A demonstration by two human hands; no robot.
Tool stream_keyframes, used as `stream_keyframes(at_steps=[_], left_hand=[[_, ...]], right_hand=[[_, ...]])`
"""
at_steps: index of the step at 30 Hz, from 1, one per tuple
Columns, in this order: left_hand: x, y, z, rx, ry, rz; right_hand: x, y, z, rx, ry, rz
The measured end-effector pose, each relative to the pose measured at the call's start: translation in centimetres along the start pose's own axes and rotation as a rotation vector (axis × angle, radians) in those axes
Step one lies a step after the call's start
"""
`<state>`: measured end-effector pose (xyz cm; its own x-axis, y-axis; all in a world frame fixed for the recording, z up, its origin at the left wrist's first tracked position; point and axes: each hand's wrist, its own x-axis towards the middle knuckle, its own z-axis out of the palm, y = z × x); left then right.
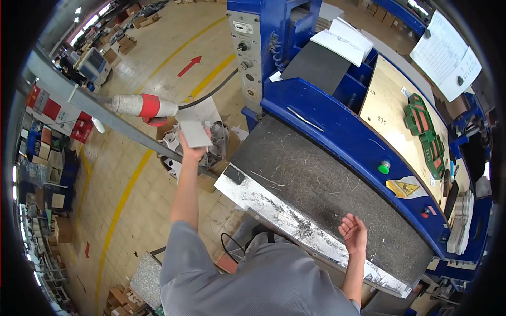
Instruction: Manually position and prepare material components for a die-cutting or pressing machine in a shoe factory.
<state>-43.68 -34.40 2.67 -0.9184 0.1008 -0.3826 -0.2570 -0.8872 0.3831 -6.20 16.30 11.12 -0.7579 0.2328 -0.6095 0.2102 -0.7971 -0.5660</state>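
The left hand [194, 150] is partly concealed: the pale piece [196, 134] covers most of its palm and some of its fingers. The far end of the pale piece overlaps a white sheet [208, 111]; the boundary between the two is hard to make out, and whether they touch cannot be determined. The hand and the piece also obscure part of the carton [232, 145] and the paper scraps [217, 136] inside it. Small objects along the curved left rim are indistinct, and the blue machine [337, 129] is cut off at the upper edge.

The pale piece is flat, light grey-white and roughly rectangular, with straight edges and a plain upper face. It is located above the carton, left of the table [316, 181]. The left fingers are closed on its near end, gripping from both sides.

The right hand [354, 234] is positioned over the near edge of the table, beside the worn white strip [284, 216]. Its fingers are loosely curled, moderately apart from the palm, and hold nothing. Contact with the table cannot be determined.
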Motion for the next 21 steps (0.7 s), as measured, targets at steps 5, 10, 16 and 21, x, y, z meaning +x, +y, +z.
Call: stream_keyframes(at_steps=[5, 10, 16, 21], left_hand=[[5.0, 0.4, -6.9, 0.108, 0.620, 0.054], [-2.8, -19.0, 3.5, 0.964, 0.085, 0.401], [-27.7, -39.5, 17.2, 1.443, -1.917, 0.434], [-21.8, -45.5, 16.0, 1.873, -1.575, 0.463]], right_hand=[[-2.1, 0.5, 0.8, -0.181, 0.115, -0.103], [-5.8, 3.8, -4.0, -0.216, 0.495, -0.105], [0.8, 8.9, -2.3, 0.554, -0.309, -0.351], [-5.3, 0.5, -6.5, 0.661, -0.199, -0.085]])
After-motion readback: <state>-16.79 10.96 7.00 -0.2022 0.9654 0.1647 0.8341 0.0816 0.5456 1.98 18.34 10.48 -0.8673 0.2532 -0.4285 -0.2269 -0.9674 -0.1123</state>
